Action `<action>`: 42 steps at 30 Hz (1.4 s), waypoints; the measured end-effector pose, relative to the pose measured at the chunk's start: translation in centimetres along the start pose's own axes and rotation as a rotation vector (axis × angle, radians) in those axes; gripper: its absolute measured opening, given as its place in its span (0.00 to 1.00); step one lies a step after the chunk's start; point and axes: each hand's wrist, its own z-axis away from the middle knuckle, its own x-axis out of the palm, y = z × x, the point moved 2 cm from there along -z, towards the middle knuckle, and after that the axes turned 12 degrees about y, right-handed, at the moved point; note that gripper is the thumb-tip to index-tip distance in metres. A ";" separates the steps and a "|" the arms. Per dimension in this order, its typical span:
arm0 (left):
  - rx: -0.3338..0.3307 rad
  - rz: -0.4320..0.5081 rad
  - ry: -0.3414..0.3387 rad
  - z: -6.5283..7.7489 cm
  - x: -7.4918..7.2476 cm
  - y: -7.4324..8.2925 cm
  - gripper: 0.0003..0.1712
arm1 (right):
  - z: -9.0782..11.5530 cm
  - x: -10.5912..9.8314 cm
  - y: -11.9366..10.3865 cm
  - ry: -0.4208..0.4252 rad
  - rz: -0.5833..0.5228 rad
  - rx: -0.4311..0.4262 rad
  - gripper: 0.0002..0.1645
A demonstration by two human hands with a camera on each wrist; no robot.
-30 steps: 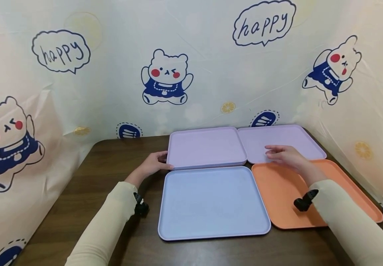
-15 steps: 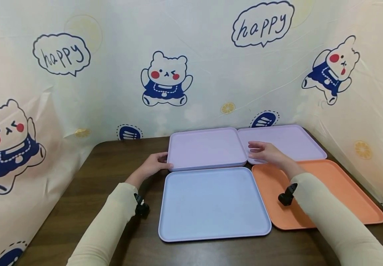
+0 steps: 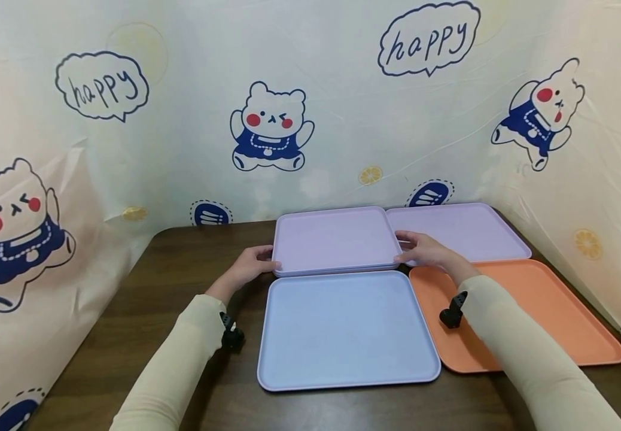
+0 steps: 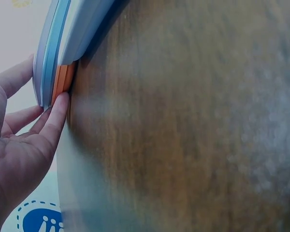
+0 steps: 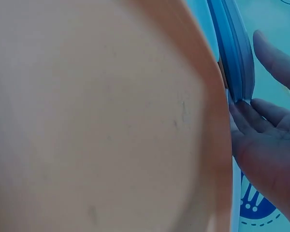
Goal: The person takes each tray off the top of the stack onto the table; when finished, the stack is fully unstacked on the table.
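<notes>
A purple tray point(image 3: 337, 239) lies on top of a stack at the back middle of the table. In the left wrist view, a blue rim point(image 4: 54, 53) and an orange rim point(image 4: 63, 79) show below it. My left hand point(image 3: 246, 266) touches the stack's left edge, its thumb at the upper rim and its fingers lower down. At the opposite edge, my right hand point(image 3: 423, 248) has its fingers against the stack. The right wrist view shows the right thumb point(image 5: 273, 60) raised and apart from the trays.
In front of the stack lies a light blue tray point(image 3: 348, 329). An orange tray point(image 3: 542, 317) sits to the right, partly under the right forearm. Behind it is another purple tray point(image 3: 461, 230). A printed cloth point(image 3: 343, 131) hangs behind the wooden table point(image 3: 181, 269).
My right hand has moved left, from above the back right purple tray to the right edge of the stack. The left hand has stayed at the left edge.
</notes>
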 end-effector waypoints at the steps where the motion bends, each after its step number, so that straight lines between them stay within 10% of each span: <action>1: 0.000 0.003 0.003 -0.1 0.0 0.0 0.41 | -0.1 0.0 0.1 -0.001 0.003 -0.001 0.54; 42: -0.111 0.140 0.112 -0.2 1.0 0.6 0.33 | -0.4 0.0 0.7 -0.057 0.018 -0.011 0.62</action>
